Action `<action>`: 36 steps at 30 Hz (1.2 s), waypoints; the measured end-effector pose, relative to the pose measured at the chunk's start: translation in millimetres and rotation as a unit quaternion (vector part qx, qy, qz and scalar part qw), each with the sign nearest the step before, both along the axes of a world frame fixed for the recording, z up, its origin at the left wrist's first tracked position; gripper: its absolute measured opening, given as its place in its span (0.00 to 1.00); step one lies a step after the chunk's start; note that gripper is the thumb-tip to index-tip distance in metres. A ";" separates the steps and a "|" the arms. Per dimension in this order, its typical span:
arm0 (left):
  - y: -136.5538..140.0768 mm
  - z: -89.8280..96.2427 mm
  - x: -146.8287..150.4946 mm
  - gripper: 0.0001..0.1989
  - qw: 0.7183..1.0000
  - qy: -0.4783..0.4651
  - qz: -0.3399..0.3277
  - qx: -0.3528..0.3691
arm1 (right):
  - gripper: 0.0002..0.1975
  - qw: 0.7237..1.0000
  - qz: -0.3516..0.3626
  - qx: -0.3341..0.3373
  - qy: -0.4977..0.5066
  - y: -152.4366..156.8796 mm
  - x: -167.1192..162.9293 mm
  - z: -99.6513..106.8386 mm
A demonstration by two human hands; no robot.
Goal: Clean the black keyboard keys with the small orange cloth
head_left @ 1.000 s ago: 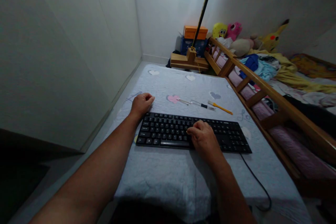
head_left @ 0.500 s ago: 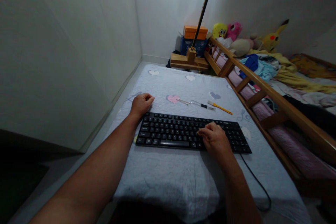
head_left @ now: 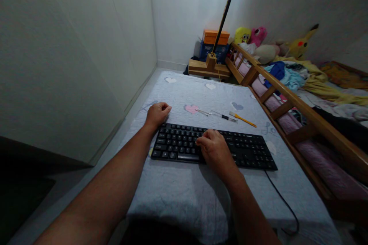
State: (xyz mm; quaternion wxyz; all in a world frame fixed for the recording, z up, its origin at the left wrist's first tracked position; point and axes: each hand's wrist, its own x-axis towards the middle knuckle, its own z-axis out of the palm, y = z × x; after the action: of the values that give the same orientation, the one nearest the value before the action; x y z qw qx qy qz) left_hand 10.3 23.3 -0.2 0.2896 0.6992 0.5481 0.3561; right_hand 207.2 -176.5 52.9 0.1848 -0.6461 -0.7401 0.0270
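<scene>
The cloth-covered table bears a black keyboard, with thin sticks, a wire tool and a yellow-handled brush lying in a row beyond it.

can pass over the heart-patterned cloth beyond the keyboard; meets the yellow-handled brush and wire tool just past it, the wooden bed rail rightward, a black pole farther off.

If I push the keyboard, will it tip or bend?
The keyboard probably won't tip, since it lies flat and low on the cloth. It should stay stiff, as it looks straight along its length. Its cable looks floppy, curving loosely, so it may trail along.
</scene>
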 end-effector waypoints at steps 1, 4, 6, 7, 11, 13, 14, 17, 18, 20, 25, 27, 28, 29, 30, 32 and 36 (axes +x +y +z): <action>0.2 -0.5 0.1 0.14 1.000 -0.003 0.001 -0.001 | 0.10 1.000 0.007 -0.008 -0.006 2.8 -7.1 0.6; 1.1 -1.8 0.7 0.14 1.000 -0.009 0.000 0.005 | 0.09 0.999 0.022 -0.021 -0.030 7.7 -19.7 -0.2; 1.5 -2.1 1.0 0.14 1.000 -0.011 -0.001 0.010 | 0.09 0.998 0.026 -0.024 -0.043 8.2 -20.9 -2.2; 1.5 -2.0 1.0 0.14 1.000 -0.012 -0.002 0.011 | 0.09 0.998 0.025 -0.024 -0.045 7.7 -19.7 -3.3; 0.4 -0.8 0.9 0.14 1.000 -0.015 -0.004 0.008 | 0.10 0.999 0.009 -0.022 -0.036 3.0 -8.5 -6.4; -0.4 0.3 0.9 0.14 1.000 -0.009 -0.004 0.006 | 0.11 0.999 -0.002 -0.025 -0.032 0.0 -1.5 -7.0; -0.7 0.9 0.8 0.14 1.000 -0.006 -0.003 0.004 | 0.12 0.999 -0.007 -0.027 -0.029 -1.6 2.0 -7.3; -0.6 1.4 0.7 0.14 1.000 -0.002 0.000 0.000 | 0.12 0.999 -0.019 -0.025 -0.023 -5.6 11.5 -7.4; -0.3 1.1 0.6 0.14 1.000 -0.002 0.000 -0.001 | 0.12 0.999 -0.022 -0.024 -0.020 -6.5 13.7 -6.9; 0.5 -0.1 0.5 0.14 1.000 -0.003 -0.001 0.000 | 0.12 0.999 -0.023 -0.022 -0.011 -7.1 15.7 -4.7; 2.1 -3.0 0.4 0.15 1.000 -0.003 -0.004 0.008 | 0.10 0.999 0.012 -0.027 0.013 1.6 0.0 3.7; 2.0 -3.1 0.4 0.15 1.000 0.000 -0.003 0.011 | 0.10 0.999 0.032 -0.029 0.009 7.9 -12.4 5.0; 1.9 -2.9 0.5 0.15 1.000 0.002 -0.002 0.012 | 0.10 0.999 0.040 -0.030 0.004 11.0 -18.5 4.8; 1.7 -2.8 0.5 0.15 1.000 0.004 -0.001 0.013 | 0.10 0.998 0.048 -0.031 -0.002 13.9 -24.2 4.2; 1.6 -2.6 0.5 0.15 1.000 0.004 0.001 0.014 | 0.10 0.998 0.054 -0.031 -0.009 16.4 -29.2 3.3; 1.5 -2.5 0.4 0.15 1.000 0.002 0.001 0.017 | 0.10 0.997 0.063 -0.034 -0.022 20.0 -36.0 1.0; 1.7 -2.6 0.2 0.15 1.000 -0.002 -0.003 0.021 | 0.10 0.996 0.064 -0.041 -0.038 19.9 -36.4 -1.5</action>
State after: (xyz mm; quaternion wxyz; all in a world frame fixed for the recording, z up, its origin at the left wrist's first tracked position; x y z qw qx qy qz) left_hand 10.5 25.0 -2.8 0.2774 0.7059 0.5378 0.3682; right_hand 170.8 -156.6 51.4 0.1277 -0.6047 -0.7848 0.0451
